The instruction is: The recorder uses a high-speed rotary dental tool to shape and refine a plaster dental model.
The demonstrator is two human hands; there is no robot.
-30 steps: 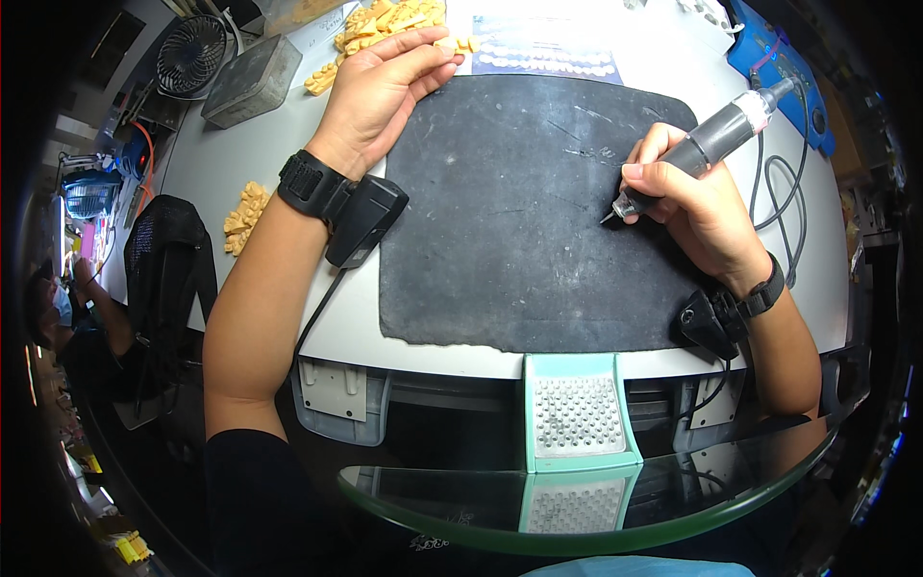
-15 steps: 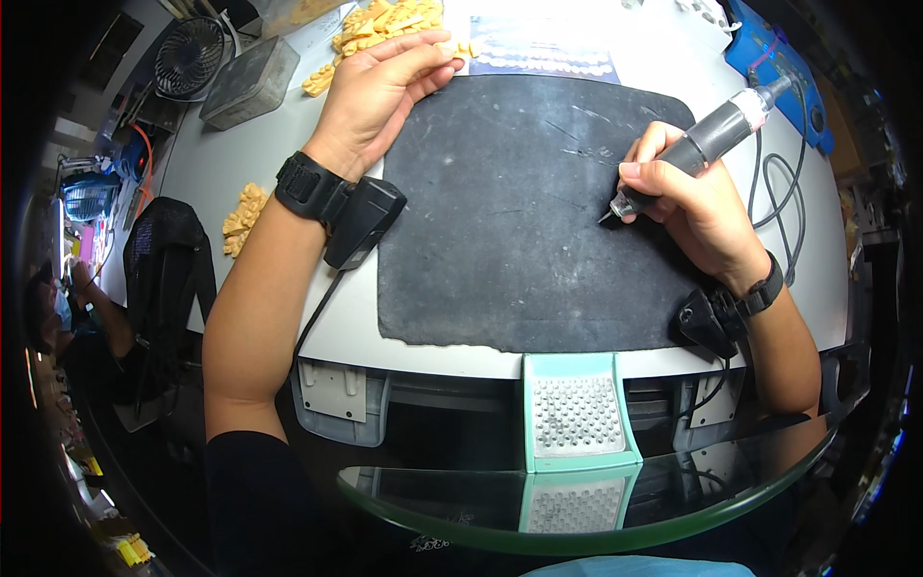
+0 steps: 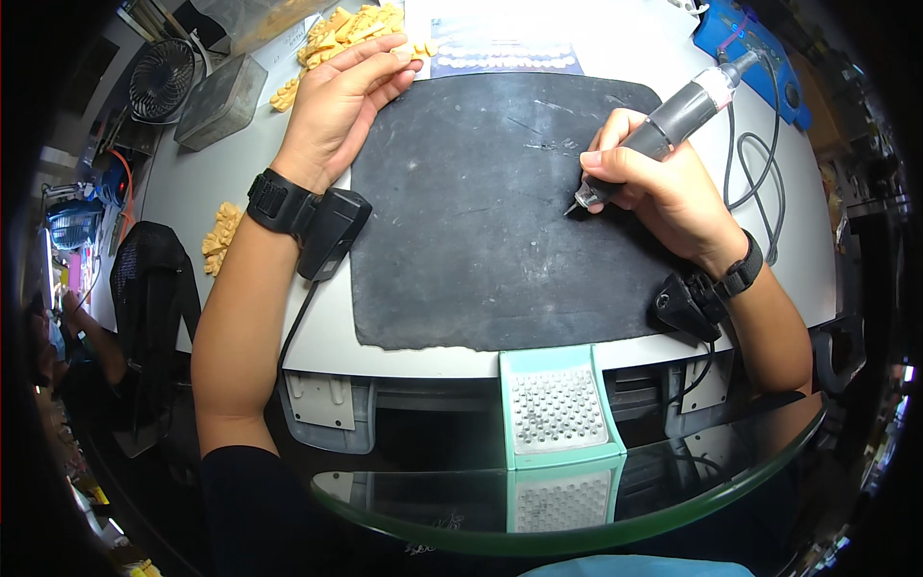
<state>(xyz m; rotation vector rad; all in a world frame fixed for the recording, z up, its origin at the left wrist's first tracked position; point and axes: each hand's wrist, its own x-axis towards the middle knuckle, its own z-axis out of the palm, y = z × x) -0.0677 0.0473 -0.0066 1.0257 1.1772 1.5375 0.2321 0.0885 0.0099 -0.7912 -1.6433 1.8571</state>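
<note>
positions were read as on a clock face centred on the flat, scuffed, black mat (image 3: 461, 250). the left hand (image 3: 332, 111), at 10 o'clock, pinched a small, knobbly, yellow piece (image 3: 424, 48) at 11 o'clock, its fingers partly hiding it. the right hand (image 3: 663, 178), near 3 o'clock, had its fingers closed in a pen grip around a thick, grey, cylindrical handpiece (image 3: 675, 121), whose thin tip pointed toward 8 o'clock; contact with the mat could not be told.

the piece was judged light, stiff and brittle, best gripped by its sides; the handpiece, probably heavier and firm, was best held low on its barrel.

a heap of similar yellow pieces (image 3: 351, 34) stood beside the left hand. the mat's ragged lower edge lay near the front edge of the white table (image 3: 423, 362), where a pale green, studded tray (image 3: 562, 409) projected near 6 o'clock. the widest room for moving lay between the hands; a looped, dark grey cable (image 3: 776, 159) lay beyond the right hand, near 3 o'clock.
</note>
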